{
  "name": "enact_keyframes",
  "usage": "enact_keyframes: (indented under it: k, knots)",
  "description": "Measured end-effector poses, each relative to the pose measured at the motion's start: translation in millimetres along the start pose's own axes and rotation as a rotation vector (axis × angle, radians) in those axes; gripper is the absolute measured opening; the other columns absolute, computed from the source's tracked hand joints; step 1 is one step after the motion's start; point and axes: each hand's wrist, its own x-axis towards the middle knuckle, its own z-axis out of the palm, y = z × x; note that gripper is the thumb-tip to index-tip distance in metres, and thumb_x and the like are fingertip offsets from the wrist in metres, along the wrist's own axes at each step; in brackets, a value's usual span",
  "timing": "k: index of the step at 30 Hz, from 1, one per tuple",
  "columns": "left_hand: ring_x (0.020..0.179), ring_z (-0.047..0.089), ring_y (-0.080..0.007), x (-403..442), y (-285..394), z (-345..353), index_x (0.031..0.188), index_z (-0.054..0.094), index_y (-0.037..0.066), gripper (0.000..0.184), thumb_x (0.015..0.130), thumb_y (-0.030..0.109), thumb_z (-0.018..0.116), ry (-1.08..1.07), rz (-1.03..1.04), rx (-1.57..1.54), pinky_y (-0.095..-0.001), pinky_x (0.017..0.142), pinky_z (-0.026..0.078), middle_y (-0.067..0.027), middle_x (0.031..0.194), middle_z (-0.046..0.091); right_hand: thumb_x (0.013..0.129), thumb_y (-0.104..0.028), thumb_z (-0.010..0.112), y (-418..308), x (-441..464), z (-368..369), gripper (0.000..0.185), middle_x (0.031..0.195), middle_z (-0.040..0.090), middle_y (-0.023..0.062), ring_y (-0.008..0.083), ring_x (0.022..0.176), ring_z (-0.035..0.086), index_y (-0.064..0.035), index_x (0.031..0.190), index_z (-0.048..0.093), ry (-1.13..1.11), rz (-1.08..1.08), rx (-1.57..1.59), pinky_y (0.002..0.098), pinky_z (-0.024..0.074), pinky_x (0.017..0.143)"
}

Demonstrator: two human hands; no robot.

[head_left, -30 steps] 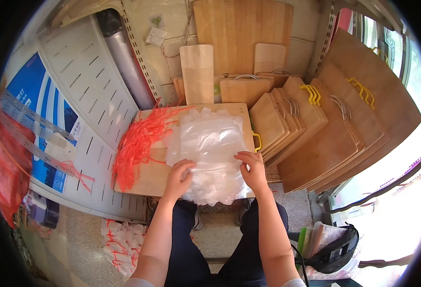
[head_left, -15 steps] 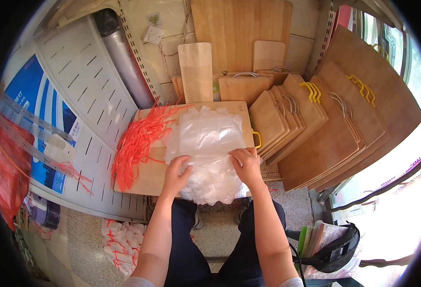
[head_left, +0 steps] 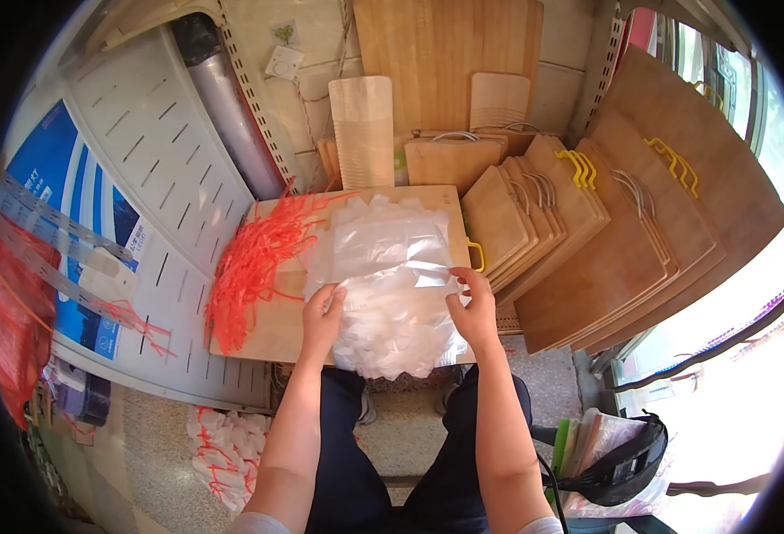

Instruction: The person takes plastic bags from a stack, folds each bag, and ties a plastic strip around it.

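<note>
A thick stack of thin, clear-white plastic bags (head_left: pixel 387 249) lies on a wooden cutting board (head_left: pixel 276 334) in front of me. The lower half of the stack is crumpled into loose folds; its upper half is flatter. My left hand (head_left: pixel 323 319) is at the stack's left edge, thumb and forefinger slightly apart. On the right side, my right hand (head_left: pixel 474 307) has its thumb and fingers spread, the fingertips by a shiny raised edge of film. Whether either hand's fingertips pinch any film is hard to see. A heap of red plastic string (head_left: pixel 263 262) lies left of the bags.
Several wooden cutting boards (head_left: pixel 579 249) lean on the right, some with yellow handles. A wooden washboard (head_left: pixel 363 133) stands behind. A white slotted panel (head_left: pixel 165 187) borders the left. Bundled white bags with red ties (head_left: pixel 227 454) lie on the floor; a black bag (head_left: pixel 623 463) is at lower right.
Both hands have shifted outward, away from the middle of the stack. The right hand's thumb and fingers have spread, and a bright edge of film now shows beside them.
</note>
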Motion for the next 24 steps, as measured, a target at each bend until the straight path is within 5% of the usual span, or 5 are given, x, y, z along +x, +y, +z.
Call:
enact_keyframes:
  k: [6, 9, 13, 16, 24]
  knots:
    - [0.07, 0.057, -0.0035, 0, -4, 3, 0.108, 0.064, 0.002, 0.021, 0.097, 0.019, 0.059, -0.012, 0.092, -0.027, -0.0201, 0.059, 0.046, 0.002, 0.085, 0.064, 0.08, -0.006, 0.067, 5, -1, 9, 0.027, 0.102, 0.061, 0.0135, 0.0293, 0.091, 0.059, -0.0049, 0.106, 0.062, 0.021, -0.216, -0.257, 0.0368, 0.0488, 0.079]
    - [0.072, 0.056, -0.0034, -4, 6, 3, 0.106, 0.064, 0.002, 0.021, 0.097, 0.019, 0.058, -0.011, -0.003, -0.056, -0.0198, 0.062, 0.045, 0.0023, 0.085, 0.063, 0.087, -0.009, 0.065, 12, 2, 7, 0.027, 0.098, 0.062, 0.0124, 0.0241, 0.08, 0.062, -0.0028, 0.112, 0.058, -0.03, 0.095, -0.095, 0.0338, 0.0501, 0.071]
    - [0.076, 0.056, -0.0033, -8, 11, 3, 0.105, 0.064, 0.0, 0.021, 0.098, 0.019, 0.058, -0.014, -0.062, -0.094, -0.0195, 0.066, 0.045, 0.0026, 0.085, 0.062, 0.093, -0.013, 0.061, -5, 1, 20, 0.042, 0.079, 0.061, 0.0046, 0.0118, 0.069, 0.056, 0.0022, 0.128, 0.043, 0.015, 0.393, 0.686, 0.0275, 0.0443, 0.06]
    - [0.075, 0.057, -0.0042, -9, 10, 1, 0.106, 0.064, 0.0, 0.021, 0.098, 0.018, 0.058, -0.041, 0.031, -0.011, -0.0194, 0.067, 0.045, 0.0024, 0.086, 0.063, 0.091, -0.011, 0.063, -13, -2, 15, 0.051, 0.075, 0.058, 0.0021, 0.0091, 0.065, 0.05, 0.0002, 0.134, 0.037, -0.194, 0.48, 0.833, 0.0238, 0.0387, 0.058]
    - [0.092, 0.063, -0.0217, -21, 7, -6, 0.099, 0.065, -0.002, 0.016, 0.089, 0.009, 0.064, -0.061, 0.142, 0.078, -0.0305, 0.084, 0.047, -0.0117, 0.096, 0.066, 0.091, -0.005, 0.054, -10, 8, -16, 0.047, 0.076, 0.05, -0.0051, 0.0054, 0.058, 0.035, -0.0056, 0.137, 0.045, -0.252, 0.583, 1.321, 0.0207, 0.0298, 0.054]
